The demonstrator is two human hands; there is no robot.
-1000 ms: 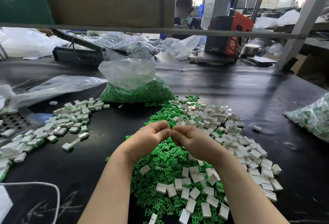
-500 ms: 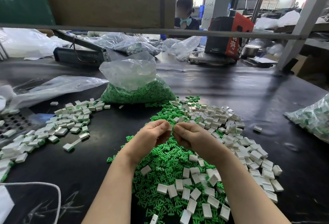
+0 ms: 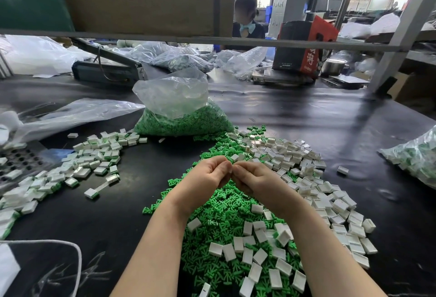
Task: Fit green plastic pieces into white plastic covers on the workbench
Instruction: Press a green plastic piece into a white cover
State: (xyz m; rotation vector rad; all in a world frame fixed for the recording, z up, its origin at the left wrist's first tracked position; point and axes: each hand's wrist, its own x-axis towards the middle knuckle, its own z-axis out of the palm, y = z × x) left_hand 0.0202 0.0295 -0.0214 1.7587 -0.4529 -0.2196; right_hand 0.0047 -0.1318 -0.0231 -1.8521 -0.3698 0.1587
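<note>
Bag of green pieces (image 3: 181, 119) behind; left hand (image 3: 204, 179), right hand (image 3: 253, 182) touching, grip contents hidden.

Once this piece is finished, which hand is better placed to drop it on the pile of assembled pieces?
Probably the left hand. The assembled pieces lie on the bench to its left, with open mat between. The right hand would need to cross over; it sits nearer the empty white covers.

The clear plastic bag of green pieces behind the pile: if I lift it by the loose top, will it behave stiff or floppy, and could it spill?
The clear plastic bag of green plastic pieces is probably floppy: its thin film is crumpled and sags over the contents. It is likely rather heavy at the bottom, being well filled. It may spill, as its top looks open.
</note>
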